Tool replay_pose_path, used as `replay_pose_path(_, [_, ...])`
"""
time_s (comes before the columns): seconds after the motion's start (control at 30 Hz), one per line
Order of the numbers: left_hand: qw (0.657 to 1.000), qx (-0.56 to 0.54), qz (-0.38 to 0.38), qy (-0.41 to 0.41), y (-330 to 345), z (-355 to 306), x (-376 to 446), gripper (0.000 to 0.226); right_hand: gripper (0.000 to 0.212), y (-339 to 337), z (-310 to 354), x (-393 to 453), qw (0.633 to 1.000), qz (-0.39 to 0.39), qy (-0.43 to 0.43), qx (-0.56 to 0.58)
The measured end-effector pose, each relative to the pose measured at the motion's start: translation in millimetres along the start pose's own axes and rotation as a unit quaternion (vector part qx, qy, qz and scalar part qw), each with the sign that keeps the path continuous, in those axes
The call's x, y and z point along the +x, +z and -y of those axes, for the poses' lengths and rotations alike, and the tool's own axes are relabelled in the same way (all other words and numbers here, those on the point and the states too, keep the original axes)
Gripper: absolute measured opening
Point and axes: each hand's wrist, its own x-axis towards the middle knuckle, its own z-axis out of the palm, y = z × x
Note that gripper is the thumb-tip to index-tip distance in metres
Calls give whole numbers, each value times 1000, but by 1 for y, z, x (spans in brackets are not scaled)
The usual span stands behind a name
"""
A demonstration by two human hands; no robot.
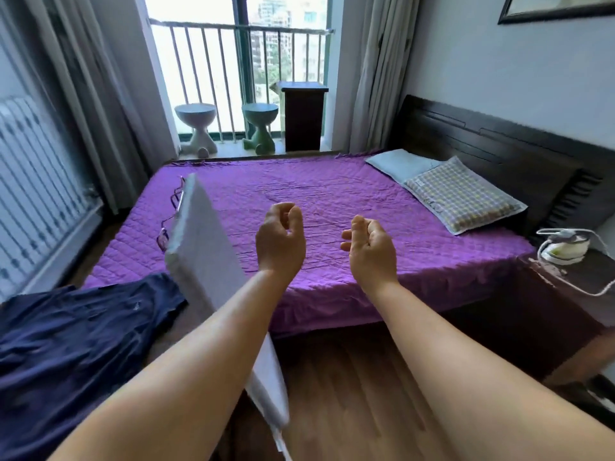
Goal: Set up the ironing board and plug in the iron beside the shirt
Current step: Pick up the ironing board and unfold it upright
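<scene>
Both your left hand (280, 239) and right hand (366, 242) hover empty, fingers loosely curled. At ten o'clock, the folded ironing board (203, 241) leans on the bed (332, 207): stiff, probably light; grip its long edges.

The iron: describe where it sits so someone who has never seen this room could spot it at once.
Start at the bed with the purple cover and follow its near edge to the right, to the dark wooden nightstand by the headboard. The iron rests on top of it, white with a pale green patch, its white cord trailing over the nightstand. Nothing else stands there.
</scene>
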Motion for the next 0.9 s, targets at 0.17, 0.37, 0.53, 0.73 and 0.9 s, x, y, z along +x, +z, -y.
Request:
replay_pose_path(0.17, [1000,-4,-14,-13,21,9,6,16,29,-11,-30,22,999,8,36,26])
replay_pose_path(0.37, [998,14,-56,6,37,27,31,22,28,2,-60,63,996,55,54,40])
replay_pose_path(0.53, [995,40,-81,34,44,26,77,28,26,42,-58,123,991,110,33,68])
replay_pose_path(0.73, [977,129,-157,64,18,20,109,36,23,112,-38,157,967,215,27,134])
replay_pose_path(0.9, [938,286,-193,47,-11,24,105,43,23,159,-29,152,938,311,17,154])
